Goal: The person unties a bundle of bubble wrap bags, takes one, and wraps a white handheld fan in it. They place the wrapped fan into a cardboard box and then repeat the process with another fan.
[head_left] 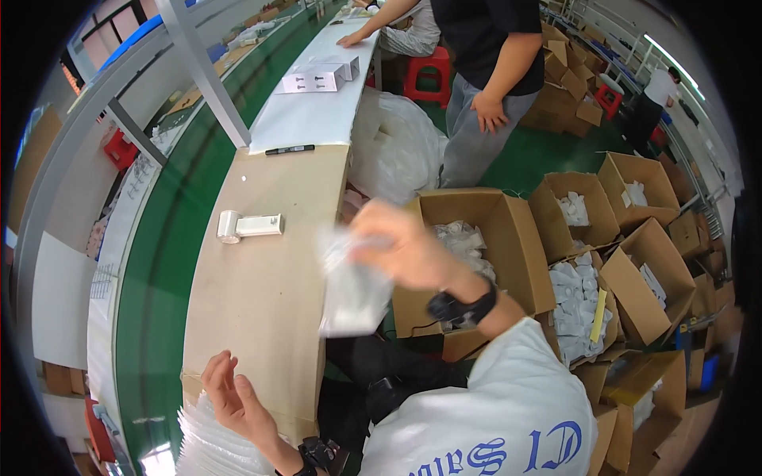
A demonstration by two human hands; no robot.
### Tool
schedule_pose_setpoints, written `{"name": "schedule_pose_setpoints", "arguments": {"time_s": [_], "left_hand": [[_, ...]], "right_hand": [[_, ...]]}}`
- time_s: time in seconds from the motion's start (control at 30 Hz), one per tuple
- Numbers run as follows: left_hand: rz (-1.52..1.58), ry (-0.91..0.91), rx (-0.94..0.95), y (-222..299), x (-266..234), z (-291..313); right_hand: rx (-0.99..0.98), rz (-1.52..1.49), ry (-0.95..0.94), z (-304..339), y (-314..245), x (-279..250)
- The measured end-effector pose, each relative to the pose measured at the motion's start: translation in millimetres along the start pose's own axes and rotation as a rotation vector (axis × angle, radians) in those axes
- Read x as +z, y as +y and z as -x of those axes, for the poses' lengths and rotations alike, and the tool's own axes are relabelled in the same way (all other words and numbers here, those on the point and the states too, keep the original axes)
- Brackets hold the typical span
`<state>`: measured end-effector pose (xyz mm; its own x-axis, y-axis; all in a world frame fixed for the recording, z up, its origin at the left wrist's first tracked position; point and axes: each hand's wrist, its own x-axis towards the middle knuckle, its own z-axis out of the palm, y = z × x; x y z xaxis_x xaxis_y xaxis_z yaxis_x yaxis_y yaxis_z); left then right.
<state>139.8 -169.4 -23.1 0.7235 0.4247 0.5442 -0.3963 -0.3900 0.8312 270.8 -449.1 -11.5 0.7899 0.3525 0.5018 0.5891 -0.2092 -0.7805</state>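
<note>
My right hand [405, 246], blurred by motion, grips the top of a see-through plastic bag [357, 293] beside the table's right edge. Something whitish shows inside the bag, too smeared to name. Over the near end of the table my left hand [238, 401] is held with its fingers apart and nothing in it. Just below it lies a stack of translucent white plastic bags [210, 444]. A white device with a round head and a straight handle [252, 225] lies by itself on the tan tabletop [254, 309].
A black marker [290, 149] lies where the tan top meets a white surface. White boxes [321, 75] stand farther along, near another person [492, 63]. On the right, open cardboard boxes [524, 254] hold white bagged items. A metal frame post [205, 71] rises at the left.
</note>
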Motion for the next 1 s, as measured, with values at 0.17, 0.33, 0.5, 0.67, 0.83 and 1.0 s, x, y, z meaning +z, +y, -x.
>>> {"name": "schedule_pose_setpoints", "arguments": {"time_s": [0.17, 0.33, 0.5, 0.67, 0.83, 1.0], "left_hand": [[-0.262, -0.012, -0.170, -23, -48, 15], [-0.306, -0.006, -0.268, -30, -47, 16], [-0.347, 0.005, -0.313, -37, -49, 14], [-0.560, 0.020, -0.245, -34, -77, 19], [-0.958, 0.056, -0.215, -22, -89, 26], [-1.314, 0.027, -0.220, -24, -121, 49]], "right_hand": [[0.446, -0.137, 0.324, 76, 98, -92], [0.774, 0.232, 0.742, 217, 253, -121], [1.221, 0.194, 0.951, 350, 379, -96], [1.373, -0.286, 0.832, 375, 391, -51], [1.571, 0.293, 0.717, 345, 402, -66], [0.555, 0.531, 0.607, 165, 328, -41]]}}
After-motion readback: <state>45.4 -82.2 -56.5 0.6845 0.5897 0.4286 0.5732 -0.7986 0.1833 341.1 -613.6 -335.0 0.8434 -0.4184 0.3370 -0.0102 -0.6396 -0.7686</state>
